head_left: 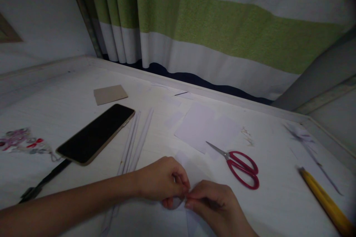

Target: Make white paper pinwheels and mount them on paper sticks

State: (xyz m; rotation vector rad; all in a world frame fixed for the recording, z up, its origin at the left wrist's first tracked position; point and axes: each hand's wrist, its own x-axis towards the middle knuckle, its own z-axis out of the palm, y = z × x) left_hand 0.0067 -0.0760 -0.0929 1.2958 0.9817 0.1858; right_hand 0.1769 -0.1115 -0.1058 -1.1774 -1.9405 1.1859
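Left hand (162,182) and right hand (213,203) together at the near edge, fingertips pinching a small white paper piece (191,172). Just right of that paper, red-handled metal scissors (241,165), bare tabletop around. Further left, black flat smartphone (96,134). Beyond, white paper sheets (203,126), then striped green-white curtain (222,26).

No text, label, brand, number or sign is showing clearly enough to read anywhere in this dim view. The black glass screen of the gold-edged smartphone (96,134) at nine o'clock is lying dark, the tan rectangular cardboard piece (110,94) at ten o'clock is showing a bare face, and the white square paper sheets (207,127) near centre are lying blank.
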